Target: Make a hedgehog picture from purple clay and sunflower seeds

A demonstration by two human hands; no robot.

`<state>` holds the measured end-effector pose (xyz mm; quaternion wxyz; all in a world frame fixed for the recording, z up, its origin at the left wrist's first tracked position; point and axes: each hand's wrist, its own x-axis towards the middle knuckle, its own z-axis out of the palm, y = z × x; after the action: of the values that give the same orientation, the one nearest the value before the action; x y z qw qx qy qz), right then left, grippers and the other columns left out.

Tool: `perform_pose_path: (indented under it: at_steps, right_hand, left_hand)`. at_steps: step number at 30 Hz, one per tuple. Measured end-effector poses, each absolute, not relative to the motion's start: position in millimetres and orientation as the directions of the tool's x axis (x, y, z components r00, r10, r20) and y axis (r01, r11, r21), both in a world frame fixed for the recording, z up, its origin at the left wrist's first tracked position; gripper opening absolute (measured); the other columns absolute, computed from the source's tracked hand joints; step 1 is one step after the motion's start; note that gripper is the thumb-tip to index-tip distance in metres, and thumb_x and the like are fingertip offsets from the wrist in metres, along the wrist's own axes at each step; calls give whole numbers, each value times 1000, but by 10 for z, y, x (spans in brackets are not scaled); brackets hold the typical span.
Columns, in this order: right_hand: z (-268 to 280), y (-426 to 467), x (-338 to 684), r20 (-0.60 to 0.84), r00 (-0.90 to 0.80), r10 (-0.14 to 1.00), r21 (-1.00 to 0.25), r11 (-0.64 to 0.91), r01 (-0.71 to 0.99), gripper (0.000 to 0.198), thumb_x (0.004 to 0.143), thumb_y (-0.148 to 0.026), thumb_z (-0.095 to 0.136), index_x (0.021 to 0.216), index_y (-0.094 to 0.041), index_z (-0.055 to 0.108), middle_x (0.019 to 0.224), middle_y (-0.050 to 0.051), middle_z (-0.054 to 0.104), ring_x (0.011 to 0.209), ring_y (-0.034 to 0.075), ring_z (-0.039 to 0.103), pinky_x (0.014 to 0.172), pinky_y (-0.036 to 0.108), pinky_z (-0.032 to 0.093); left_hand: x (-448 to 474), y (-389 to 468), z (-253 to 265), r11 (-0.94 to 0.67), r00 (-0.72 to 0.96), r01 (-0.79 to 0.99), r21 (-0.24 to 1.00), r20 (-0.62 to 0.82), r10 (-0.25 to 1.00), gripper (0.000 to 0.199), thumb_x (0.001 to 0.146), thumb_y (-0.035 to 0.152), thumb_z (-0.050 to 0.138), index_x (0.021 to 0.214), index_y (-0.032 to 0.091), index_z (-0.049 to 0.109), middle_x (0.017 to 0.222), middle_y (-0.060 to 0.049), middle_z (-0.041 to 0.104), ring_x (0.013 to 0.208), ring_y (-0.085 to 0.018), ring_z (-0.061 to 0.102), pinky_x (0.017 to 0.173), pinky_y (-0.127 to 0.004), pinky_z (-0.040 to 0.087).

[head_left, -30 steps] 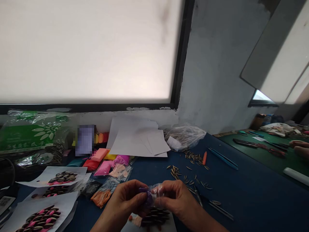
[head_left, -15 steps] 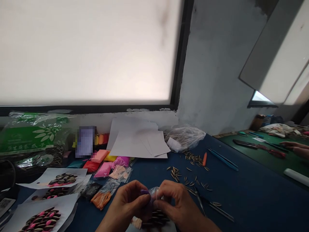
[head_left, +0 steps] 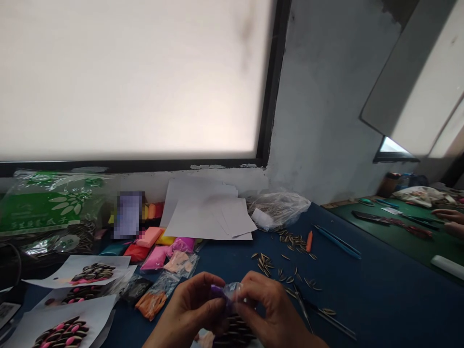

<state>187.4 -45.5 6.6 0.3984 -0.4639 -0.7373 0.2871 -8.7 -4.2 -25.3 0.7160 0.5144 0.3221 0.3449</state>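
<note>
My left hand [head_left: 197,307] pinches a lump of purple modelling clay [head_left: 216,291] at the bottom centre. Clear plastic wrap [head_left: 232,290] covers part of the lump, and my right hand [head_left: 263,304] has its fingertips closed on that wrap. Under both hands lies a white card bearing rows of dark striped sunflower seeds [head_left: 237,331], partly hidden by my fingers. A pale peach piece of clay [head_left: 206,339] shows at the card's left side.
Bagged coloured clay [head_left: 155,257] and finished seed cards [head_left: 87,275] lie left. White paper [head_left: 210,212] is stacked at the back. Loose seeds [head_left: 264,263], an orange stick [head_left: 309,240], blue tweezers [head_left: 337,241] and metal tools [head_left: 331,316] lie right. Another person's hand [head_left: 451,220] is far right.
My hands stay together at the same spot, with slight finger movement at the purple clay and its wrap. The view has shifted slightly. The other person's hand at far right has moved a little.
</note>
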Motion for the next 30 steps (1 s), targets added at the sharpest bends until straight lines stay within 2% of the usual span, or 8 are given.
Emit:
perform_pose_path:
  at_steps: [3, 6, 12, 15, 17, 20, 24, 30]
  right_hand:
    - [101, -456, 1869, 306, -219, 926, -832, 372, 411, 16, 86, -22, 58, 73, -19, 67, 77, 2, 57, 70, 15, 56, 64, 27, 43]
    - [100, -458, 1847, 279, -236, 931, -857, 352, 376, 14, 85, -21, 58, 73, -18, 64, 81, 3, 58, 70, 14, 57, 64, 26, 44]
    - [-12, -483, 1783, 355, -270, 895, -749, 446, 491, 10, 78, -10, 57, 74, -19, 61, 82, 4, 59, 64, 13, 55, 58, 25, 43]
    - [-13, -505, 1781, 421, -245, 873, -742, 487, 460, 8, 79, -12, 60, 77, -19, 63, 95, 7, 62, 78, 17, 61, 68, 28, 48]
    - [32, -513, 1805, 425, -181, 887, -798, 462, 387, 5, 82, -17, 62, 79, -20, 64, 106, 8, 62, 94, 21, 62, 81, 32, 50]
    - [131, -499, 1867, 343, -65, 937, -910, 348, 225, 12, 89, -31, 62, 83, -21, 67, 112, 8, 63, 104, 23, 60, 88, 34, 49]
    - [209, -453, 1915, 165, -65, 984, -984, 169, 54, 27, 88, -47, 65, 90, -21, 72, 100, 7, 68, 87, 20, 63, 76, 30, 49]
    - [223, -466, 1879, -4, -113, 994, -995, -16, -102, 29, 83, -43, 67, 96, -17, 68, 87, 6, 71, 68, 14, 62, 63, 26, 46]
  left_hand:
    - [-67, -73, -201, 271, 551, -198, 942, -121, 826, 53, 69, 52, 83, 105, 19, 63, 79, -3, 70, 63, -17, 68, 61, -28, 52]
    - [-32, -104, -175, 302, 552, -234, 924, -130, 824, 49, 66, 48, 87, 97, 19, 62, 79, -1, 69, 61, -15, 67, 60, -25, 51]
    - [-5, -125, -179, 250, 563, -155, 956, -122, 817, 44, 69, 50, 84, 84, 18, 57, 59, 2, 63, 50, -15, 63, 53, -25, 49]
    - [-31, -112, -159, 187, 519, -128, 974, -95, 849, 42, 71, 50, 82, 85, 18, 58, 59, 2, 63, 49, -16, 62, 52, -26, 49]
    - [-72, -81, -143, 145, 462, -111, 983, -78, 883, 41, 72, 50, 80, 87, 18, 59, 60, 1, 63, 50, -16, 63, 51, -25, 48]
    - [-166, 0, -143, 122, 376, -88, 989, -81, 923, 45, 75, 52, 76, 101, 18, 60, 62, 1, 64, 54, -18, 64, 53, -26, 48]
    - [-295, 132, -224, 54, 314, -18, 998, -46, 948, 47, 78, 51, 70, 110, 18, 61, 67, -1, 65, 62, -20, 64, 57, -28, 49]
    - [-407, 266, -344, -150, 157, 293, 944, 107, 982, 39, 74, 47, 65, 102, 20, 67, 78, -2, 65, 74, -22, 59, 69, -31, 46]
